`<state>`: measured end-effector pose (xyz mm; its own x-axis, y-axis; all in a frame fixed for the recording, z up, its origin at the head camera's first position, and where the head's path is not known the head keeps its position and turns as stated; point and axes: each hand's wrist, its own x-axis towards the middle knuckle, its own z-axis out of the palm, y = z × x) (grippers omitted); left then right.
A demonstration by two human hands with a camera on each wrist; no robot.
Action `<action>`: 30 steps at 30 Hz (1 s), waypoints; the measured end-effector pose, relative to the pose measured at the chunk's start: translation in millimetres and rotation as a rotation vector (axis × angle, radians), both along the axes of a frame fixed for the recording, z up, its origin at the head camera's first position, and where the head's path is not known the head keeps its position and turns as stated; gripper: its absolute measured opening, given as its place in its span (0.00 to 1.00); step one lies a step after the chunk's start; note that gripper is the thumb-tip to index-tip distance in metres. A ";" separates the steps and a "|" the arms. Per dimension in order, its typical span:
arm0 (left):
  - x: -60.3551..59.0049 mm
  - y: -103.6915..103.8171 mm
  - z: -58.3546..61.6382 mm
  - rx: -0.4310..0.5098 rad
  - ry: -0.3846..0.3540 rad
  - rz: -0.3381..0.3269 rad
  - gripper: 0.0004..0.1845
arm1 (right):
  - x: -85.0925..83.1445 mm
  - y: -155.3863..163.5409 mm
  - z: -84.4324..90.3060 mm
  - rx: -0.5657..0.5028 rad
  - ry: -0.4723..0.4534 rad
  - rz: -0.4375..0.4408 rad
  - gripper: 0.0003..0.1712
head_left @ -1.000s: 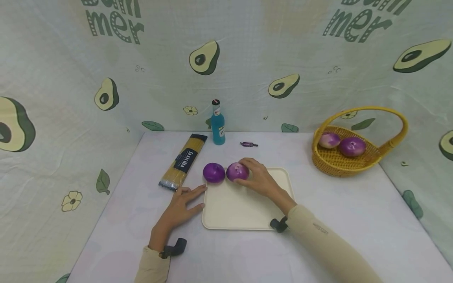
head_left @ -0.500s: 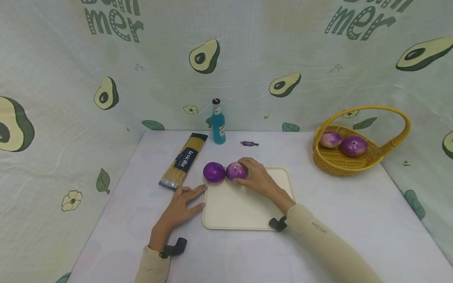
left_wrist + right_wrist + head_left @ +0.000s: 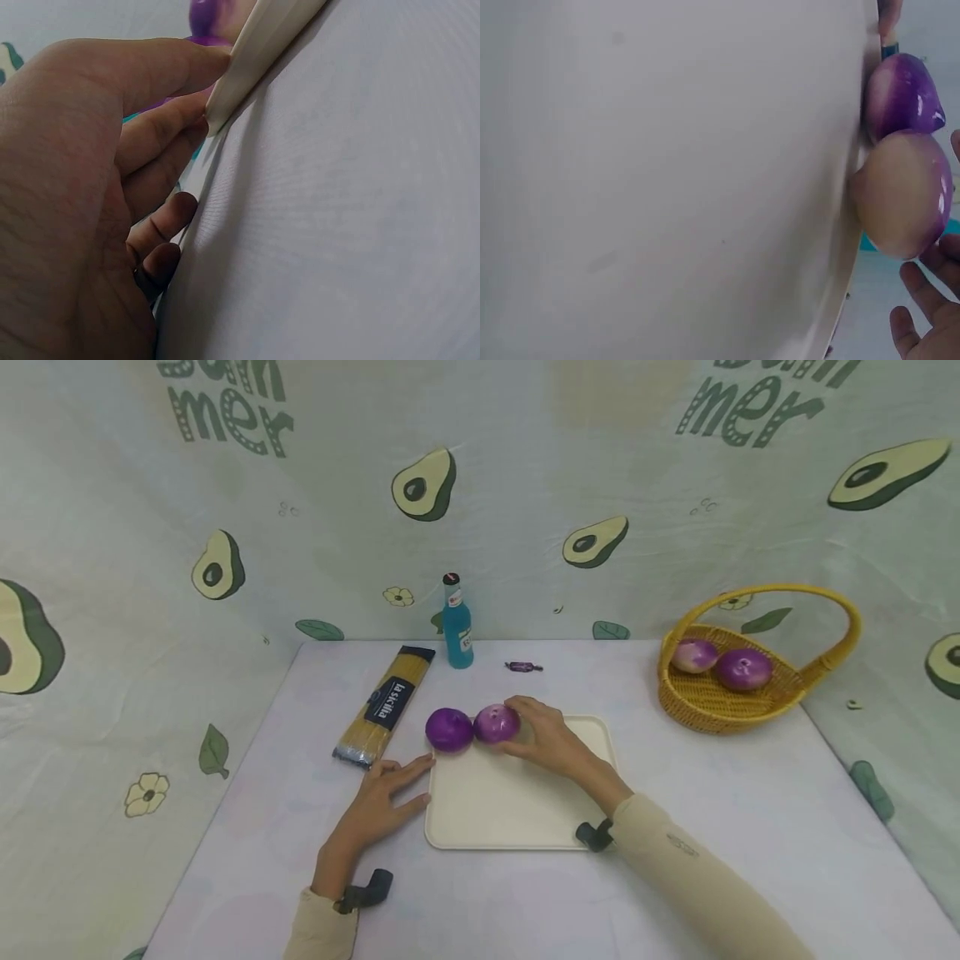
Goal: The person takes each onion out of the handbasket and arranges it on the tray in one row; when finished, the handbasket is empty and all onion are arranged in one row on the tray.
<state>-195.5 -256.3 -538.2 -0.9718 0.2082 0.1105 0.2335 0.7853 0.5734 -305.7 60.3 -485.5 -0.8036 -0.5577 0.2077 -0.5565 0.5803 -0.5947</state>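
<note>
I have the right hand (image 3: 551,742) at the far edge of the tray, thumb and fingers loosely spread around the paler onion (image 3: 497,723); from the right wrist view I make out a fingertip against its side, but I cannot tell whether it is gripped. That onion sits at the far rim of the tray (image 3: 517,802), touching the darker onion (image 3: 449,730) at the tray's far left corner; I cannot tell how much of either rests on the rim. My left hand (image 3: 378,802) is spread wide and lies along the tray's left edge, its tips touching the rim, with nothing enclosed. Just beyond its fingers I see the near end of a pasta pack (image 3: 384,706), lying aslant on the white desk (image 3: 720,806). Past that, a blue bottle (image 3: 457,633) stands upright near the back, and a wrapped sweet (image 3: 523,667) lies to the right of it. Well off to the right I have a yellow wicker basket (image 3: 701,717) with a tall handle, two more purple onions (image 3: 743,669) inside it, side by side. Behind everything hangs a pale cloth (image 3: 517,460) printed with avocados.
</note>
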 end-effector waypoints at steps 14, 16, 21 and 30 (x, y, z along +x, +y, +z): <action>-1.2 -0.2 -8.0 -0.011 0.033 0.004 0.31 | 8.1 42.6 28.8 -0.019 0.084 -0.023 0.37; -1.0 -0.6 -9.8 -0.010 0.042 0.008 0.31 | 8.4 50.2 31.4 -0.019 0.096 -0.033 0.37; 0.6 0.3 -12.6 -0.003 0.028 0.028 0.31 | 7.0 69.9 34.9 -0.006 0.129 -0.071 0.36; 2.5 1.9 -11.7 -0.012 0.064 0.042 0.32 | 2.2 102.2 39.8 -0.021 0.185 -0.137 0.34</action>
